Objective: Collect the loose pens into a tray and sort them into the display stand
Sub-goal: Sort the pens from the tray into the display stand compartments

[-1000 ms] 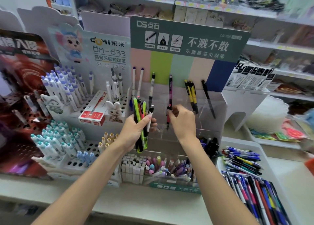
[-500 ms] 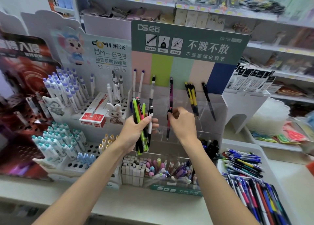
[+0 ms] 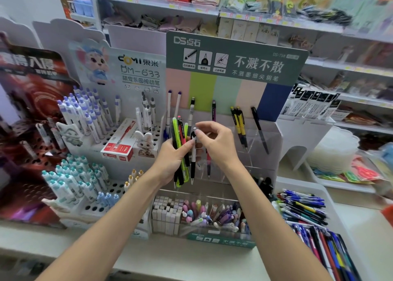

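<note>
A bundle of pens (image 3: 180, 151), green, red and black, stands upright in the left hand (image 3: 172, 159), whose grip is clamped round their middles in front of the clear display stand (image 3: 255, 144). The right hand (image 3: 219, 144) pinches the top of a white-and-black pen (image 3: 193, 159) at the bundle's right edge. More pens fill the white tray (image 3: 314, 187) at the right, partly cut off by the frame's edge. The shelves behind are blurred.

In the clear acrylic display stand (image 3: 274, 136) under the green header sign (image 3: 236, 61): two white blue-capped pens (image 3: 174, 102), two yellow-and-black pens (image 3: 239, 123), one black pen (image 3: 258, 127).
</note>
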